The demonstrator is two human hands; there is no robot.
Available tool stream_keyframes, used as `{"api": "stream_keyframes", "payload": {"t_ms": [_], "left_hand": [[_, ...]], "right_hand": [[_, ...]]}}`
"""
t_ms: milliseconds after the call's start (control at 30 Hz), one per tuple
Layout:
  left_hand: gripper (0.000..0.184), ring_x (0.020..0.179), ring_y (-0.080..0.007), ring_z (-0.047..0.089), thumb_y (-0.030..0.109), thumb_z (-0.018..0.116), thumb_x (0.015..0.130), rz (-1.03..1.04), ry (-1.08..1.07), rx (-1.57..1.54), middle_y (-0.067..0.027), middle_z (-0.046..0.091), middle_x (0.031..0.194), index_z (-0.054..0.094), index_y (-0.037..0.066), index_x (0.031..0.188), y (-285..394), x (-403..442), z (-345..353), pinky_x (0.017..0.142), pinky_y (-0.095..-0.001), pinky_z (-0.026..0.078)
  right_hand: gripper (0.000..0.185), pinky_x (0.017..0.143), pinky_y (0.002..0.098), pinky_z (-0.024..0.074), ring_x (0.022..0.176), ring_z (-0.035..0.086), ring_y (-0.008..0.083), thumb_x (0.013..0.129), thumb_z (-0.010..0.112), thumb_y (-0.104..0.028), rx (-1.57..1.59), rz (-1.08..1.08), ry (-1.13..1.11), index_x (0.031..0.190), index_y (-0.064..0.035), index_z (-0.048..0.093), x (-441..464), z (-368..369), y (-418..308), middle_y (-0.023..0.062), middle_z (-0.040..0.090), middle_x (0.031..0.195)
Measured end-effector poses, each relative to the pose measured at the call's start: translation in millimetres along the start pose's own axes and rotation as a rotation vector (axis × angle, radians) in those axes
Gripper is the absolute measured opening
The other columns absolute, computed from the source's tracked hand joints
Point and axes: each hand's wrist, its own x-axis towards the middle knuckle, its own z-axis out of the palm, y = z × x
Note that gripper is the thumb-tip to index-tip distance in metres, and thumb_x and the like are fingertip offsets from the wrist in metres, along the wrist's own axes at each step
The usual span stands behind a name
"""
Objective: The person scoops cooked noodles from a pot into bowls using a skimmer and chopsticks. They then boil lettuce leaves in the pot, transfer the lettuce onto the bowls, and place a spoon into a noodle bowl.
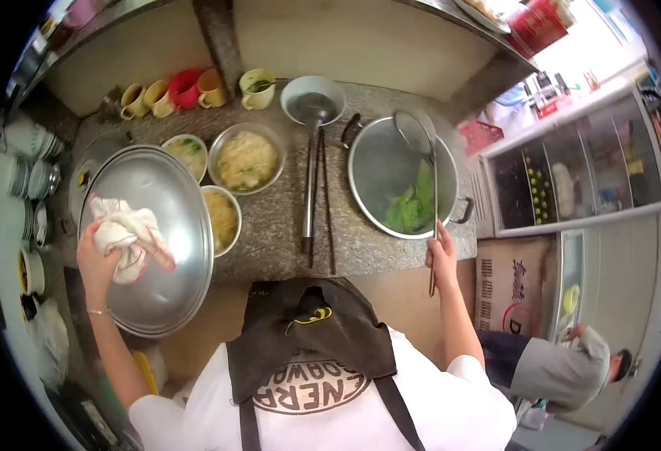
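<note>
Left hand [99, 255]: clamped on the lid through a bunched cloth [126, 233]; arm reaching out and forward.
Lid [186, 233]: overlaps the edge of a white bowl [238, 228] in view; best kept level, so drips miss the food.
Pot [357, 188]: on the counter [281, 248], leafy greens [413, 204] in its near part.
Skimmer [436, 188]: head near the far rim; slow, low strokes should limit splashing.
Right hand [442, 255]: fingers wrapped round the handle, just outside the near rim; forearm extended forward.
</note>
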Motion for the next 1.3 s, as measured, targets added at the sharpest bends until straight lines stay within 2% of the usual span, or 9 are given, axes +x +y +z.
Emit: {"api": "stream_keyframes", "payload": {"t_ms": [200,333,467,733,800,933,1033,1167,1300], "left_hand": [[0.048,0.091,-0.032,0.056,0.007,0.065,0.057,0.023,-0.034,0.019,-0.0167,0.058,0.095,0.052,0.001,0.102,46.7,10.1,9.7,0.08,-0.0353,0.043],[0.046,0.09,-0.0313,0.056,0.009,0.065,0.059,0.002,-0.062,0.018,-0.0169,0.058,0.095,0.052,0.001,0.102,70.2,9.5,13.8,0.08,-0.035,0.043],[0.045,0.089,-0.0305,0.057,0.01,0.065,0.06,0.036,-0.002,0.038,-0.0169,0.058,0.094,0.052,0.0,0.102,93.3,3.8,21.5,0.079,-0.0351,0.043],[0.043,0.088,-0.0292,0.057,0.008,0.064,0.061,0.018,-0.046,0.021,-0.0167,0.058,0.094,0.052,0.0,0.101,129.1,7.0,25.4,0.079,-0.0335,0.043],[0.043,0.088,-0.0288,0.057,0.007,0.064,0.061,0.025,-0.05,0.005,-0.0165,0.058,0.094,0.051,0.0,0.101,136.5,6.2,27.5,0.078,-0.0331,0.043],[0.043,0.085,-0.026,0.057,0.007,0.064,0.061,0.05,-0.034,0.004,-0.0152,0.058,0.091,0.051,-0.001,0.1,148.0,9.4,35.7,0.077,-0.032,0.043],[0.043,0.084,-0.0247,0.057,0.007,0.064,0.061,0.065,-0.062,-0.018,-0.0144,0.057,0.091,0.051,-0.001,0.1,150.7,12.9,36.7,0.077,-0.0314,0.043],[0.043,0.084,-0.0244,0.057,0.006,0.064,0.06,0.092,-0.084,-0.089,-0.0141,0.057,0.09,0.051,-0.001,0.1,148.5,15.7,35.3,0.077,-0.0312,0.043],[0.043,0.085,-0.0246,0.057,0.006,0.064,0.06,0.076,-0.069,-0.059,-0.0143,0.058,0.091,0.051,-0.002,0.1,150.2,10.5,31.2,0.077,-0.0314,0.044]], "right_hand": [[0.051,0.04,0.0253,0.0368,0.044,0.045,0.0103,0.078,0.052,-0.01,-0.536,-0.163,0.195,0.125,0.0024,0.037,49.3,-57.9,46.6,0.0028,0.048,0.06],[0.031,0.042,0.0294,0.0403,0.045,0.05,0.016,0.079,0.051,-0.011,-0.25,0.116,0.168,0.106,0.0024,0.047,46.6,-47.9,55.4,0.0077,0.052,0.063],[0.047,0.037,0.024,0.0338,0.04,0.042,0.0085,0.081,0.051,-0.009,0.022,0.216,-0.031,0.124,0.001,0.038,30.1,-49.2,44.2,0.0021,0.049,0.064],[0.051,0.038,0.0238,0.0346,0.042,0.041,0.0077,0.081,0.051,-0.009,-0.181,0.186,-0.012,0.128,-0.0005,0.035,18.9,-127.7,19.8,0.0028,0.049,0.069],[0.051,0.039,0.0237,0.0349,0.043,0.042,0.008,0.081,0.051,-0.01,-0.237,0.372,-0.118,0.128,-0.0008,0.034,6.3,-140.6,8.6,0.0027,0.049,0.069],[0.051,0.039,0.0212,0.0321,0.041,0.039,0.0081,0.081,0.05,-0.012,0.136,0.547,-0.21,0.128,-0.0004,0.034,-2.9,-113.7,-1.4,0.0014,0.047,0.068],[0.052,0.039,0.0211,0.0321,0.042,0.039,0.0073,0.082,0.05,-0.012,0.119,0.394,-0.273,0.129,-0.0007,0.032,5.0,-102.9,-0.7,0.0006,0.046,0.067],[0.05,0.038,0.0211,0.0305,0.043,0.037,0.0055,0.083,0.048,-0.01,-0.063,0.378,-0.154,0.13,-0.0009,0.032,4.2,-134.6,-22.4,-0.0019,0.044,0.064],[0.05,0.039,0.0208,0.0306,0.042,0.037,0.0059,0.081,0.05,-0.009,-0.19,0.512,-0.317,0.128,0.0015,0.035,-5.5,-158.6,-36.7,-0.0005,0.046,0.065]]}}
